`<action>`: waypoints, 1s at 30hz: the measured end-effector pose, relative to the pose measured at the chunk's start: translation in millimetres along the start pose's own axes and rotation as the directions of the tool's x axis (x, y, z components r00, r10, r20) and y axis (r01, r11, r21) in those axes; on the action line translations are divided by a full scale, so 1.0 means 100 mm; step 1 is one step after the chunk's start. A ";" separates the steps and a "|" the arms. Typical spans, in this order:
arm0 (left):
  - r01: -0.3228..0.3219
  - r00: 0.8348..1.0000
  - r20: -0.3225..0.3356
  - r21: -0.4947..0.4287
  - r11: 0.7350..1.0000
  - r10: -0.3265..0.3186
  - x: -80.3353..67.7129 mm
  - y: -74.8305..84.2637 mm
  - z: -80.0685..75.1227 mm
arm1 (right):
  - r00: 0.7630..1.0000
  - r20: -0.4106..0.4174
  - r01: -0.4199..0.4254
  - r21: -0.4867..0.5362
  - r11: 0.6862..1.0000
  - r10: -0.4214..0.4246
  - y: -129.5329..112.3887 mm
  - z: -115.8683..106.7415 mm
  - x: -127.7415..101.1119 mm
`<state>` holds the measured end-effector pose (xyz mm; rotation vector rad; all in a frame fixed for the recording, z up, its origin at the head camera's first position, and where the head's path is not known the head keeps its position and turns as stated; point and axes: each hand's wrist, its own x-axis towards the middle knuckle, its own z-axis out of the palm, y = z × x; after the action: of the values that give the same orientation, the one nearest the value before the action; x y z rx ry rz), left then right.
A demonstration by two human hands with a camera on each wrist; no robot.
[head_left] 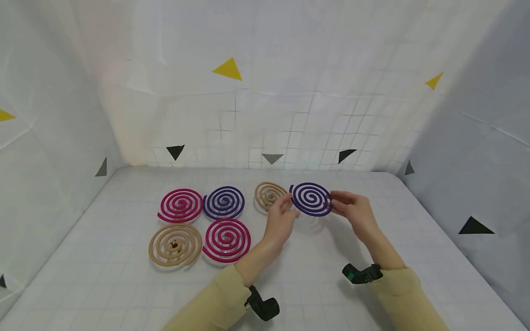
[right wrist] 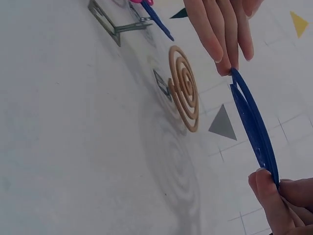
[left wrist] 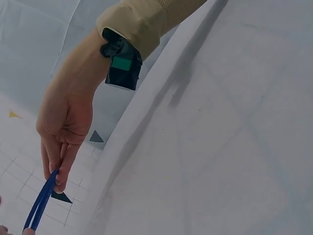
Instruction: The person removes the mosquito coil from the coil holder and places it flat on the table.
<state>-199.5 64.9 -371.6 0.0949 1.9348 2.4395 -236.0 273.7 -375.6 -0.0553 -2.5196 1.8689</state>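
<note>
Both hands hold a dark blue mosquito coil (head_left: 311, 199) up off the table, face toward the head camera. My right hand (head_left: 352, 209) pinches its right rim between thumb and fingers. At the left rim is my left hand (head_left: 280, 223), its fingertips on either side of the edge. In the right wrist view the coil (right wrist: 257, 129) shows edge-on between the two hands. A tan coil (head_left: 265, 196) stands just behind the left hand, partly hidden by it. Left of that hand sits a magenta coil (head_left: 227, 239).
Further left are a second dark blue coil (head_left: 223, 202), another magenta coil (head_left: 180, 205) and a larger tan coil (head_left: 175, 246). A thin metal stand (right wrist: 117, 29) shows under the coils. White gridded walls with yellow and black triangles enclose the white table (head_left: 103, 294).
</note>
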 end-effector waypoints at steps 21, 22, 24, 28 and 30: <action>0.005 0.996 -0.092 -0.103 0.995 -0.015 0.49 0.01 0.24 | 0.996 -0.091 -0.009 0.090 0.996 0.017 -0.04 -0.11 0.39; 0.008 0.995 -0.099 -0.111 0.994 -0.019 0.51 0.01 0.25 | 0.996 -0.084 -0.007 0.109 0.994 0.016 -0.05 -0.11 0.42; 0.015 0.994 -0.103 -0.130 0.991 -0.029 0.55 0.04 0.27 | 0.997 -0.081 0.000 0.141 0.990 0.011 -0.06 -0.13 0.46; 0.012 0.994 -0.106 -0.148 0.989 -0.028 0.66 0.05 0.32 | 0.994 -0.107 0.010 0.148 0.989 0.006 -0.04 -0.16 0.53; 0.010 0.993 -0.115 -0.167 0.986 -0.030 0.71 0.03 0.34 | 0.994 -0.105 0.023 0.175 0.984 -0.004 0.05 -0.19 0.59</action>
<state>-268.4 101.1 -358.6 -0.0724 1.7530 2.6364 -294.5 295.1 -375.5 -0.1310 -2.2730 2.0186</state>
